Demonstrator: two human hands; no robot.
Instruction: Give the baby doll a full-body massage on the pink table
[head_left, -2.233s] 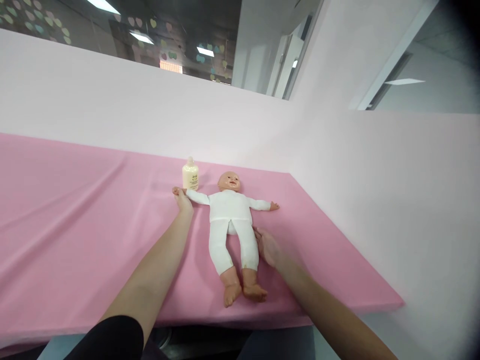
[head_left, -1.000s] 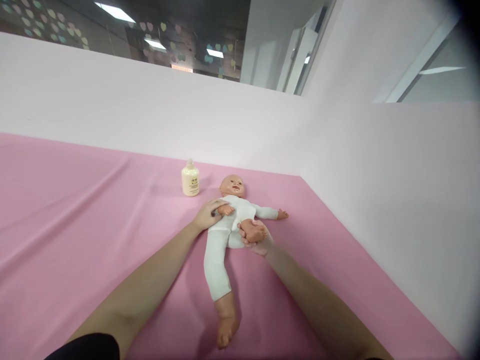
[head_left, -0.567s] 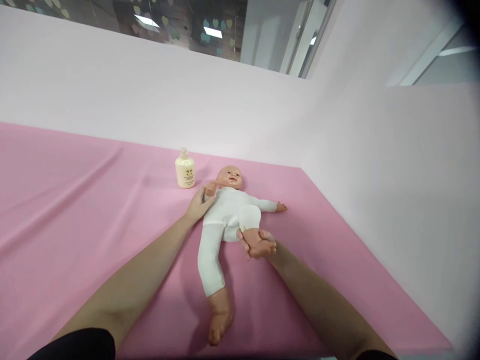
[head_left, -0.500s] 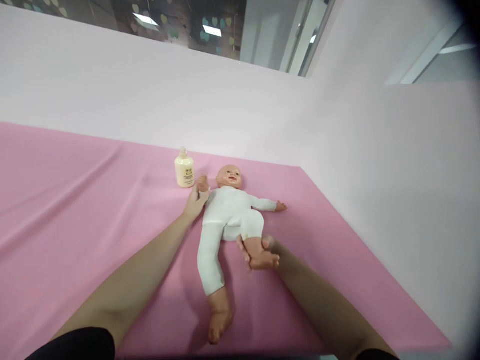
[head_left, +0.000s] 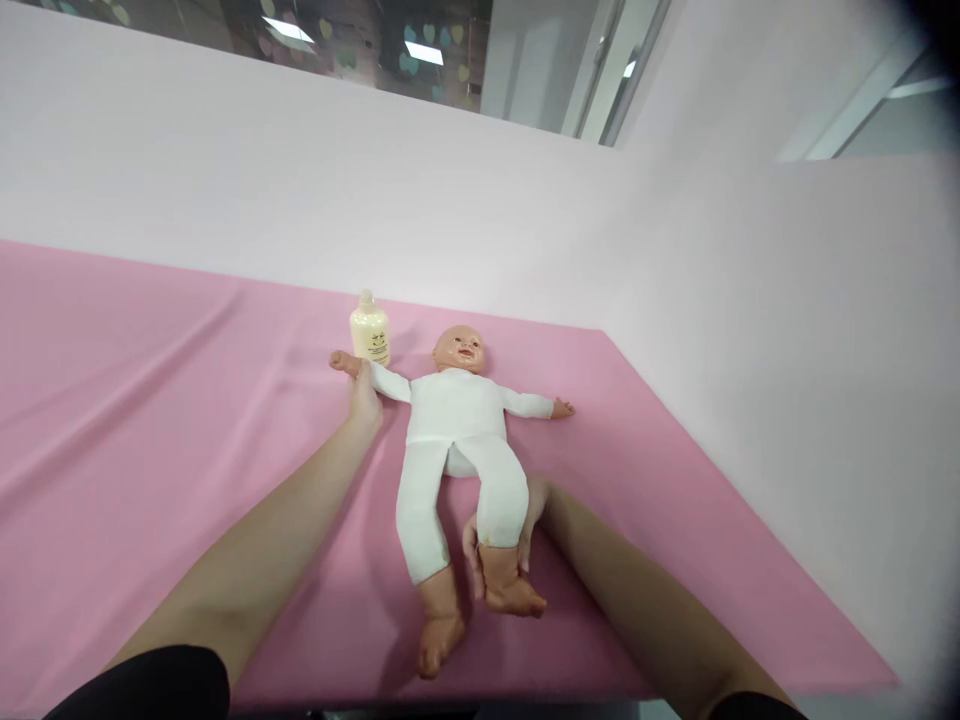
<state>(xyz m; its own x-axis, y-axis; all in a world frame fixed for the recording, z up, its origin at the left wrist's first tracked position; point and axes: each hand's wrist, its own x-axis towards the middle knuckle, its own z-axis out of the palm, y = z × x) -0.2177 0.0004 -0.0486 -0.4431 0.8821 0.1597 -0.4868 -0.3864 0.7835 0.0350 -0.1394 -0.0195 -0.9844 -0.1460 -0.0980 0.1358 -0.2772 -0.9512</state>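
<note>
A baby doll (head_left: 456,410) with a white cloth body lies on its back, its head toward the wall. My left hand (head_left: 365,400) is closed around the doll's arm on the left, near the wrist, and holds it stretched out sideways. Around the lower part of the leg on the right curls my right hand (head_left: 531,510), partly hidden behind that leg, with fingertips showing on both sides. The doll's other arm and other leg lie untouched. Just behind the held arm stands a cream-coloured bottle (head_left: 370,332) with dark print, its base partly covered.
Pink cloth (head_left: 187,400) with some creases covers the table. A white wall (head_left: 300,180) runs along the back, with a window (head_left: 360,45) above it, and another wall (head_left: 787,350) closes the right side. The table's front edge lies near my body.
My left hand has drawn the doll's arm outward to the left, straightening it. My right hand has brought the bent leg down toward me, so it is now more extended.
</note>
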